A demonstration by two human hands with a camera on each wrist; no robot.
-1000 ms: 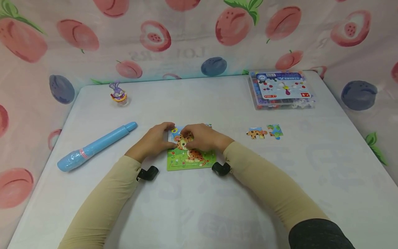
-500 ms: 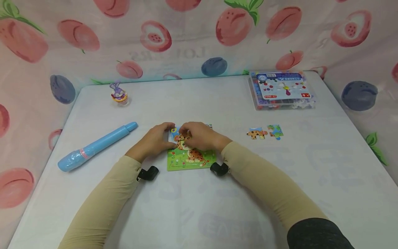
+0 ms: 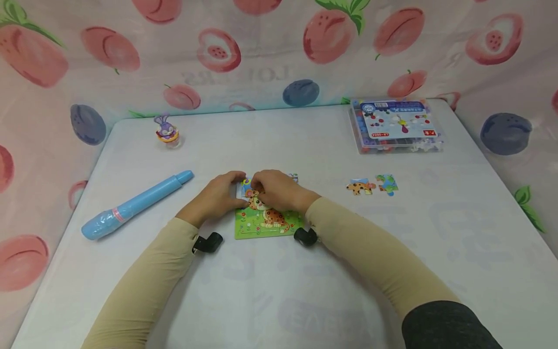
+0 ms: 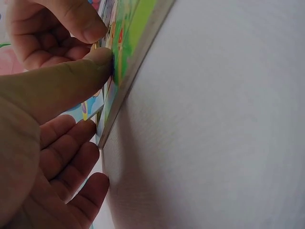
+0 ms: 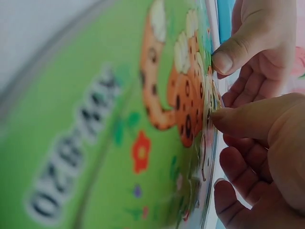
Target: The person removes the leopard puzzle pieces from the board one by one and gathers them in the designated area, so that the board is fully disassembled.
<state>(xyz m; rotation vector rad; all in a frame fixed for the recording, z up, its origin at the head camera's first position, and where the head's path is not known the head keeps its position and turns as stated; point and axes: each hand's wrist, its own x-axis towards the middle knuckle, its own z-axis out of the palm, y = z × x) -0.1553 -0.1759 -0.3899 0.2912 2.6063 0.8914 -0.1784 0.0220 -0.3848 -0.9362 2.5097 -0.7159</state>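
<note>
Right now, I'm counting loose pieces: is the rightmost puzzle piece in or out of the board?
Out: the rightmost piece lies on the table beside the spotted piece, apart from the board.

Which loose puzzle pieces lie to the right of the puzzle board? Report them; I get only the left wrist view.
Observer: In the head view two lie side by side on the table: a spotted-animal piece and, to its right, a blue-and-green piece.
Operator: Now tell me whether the board's green part carries any print.
Observer: It does. The right wrist view shows large black lettering with a pale outline on the green of the puzzle board.
</note>
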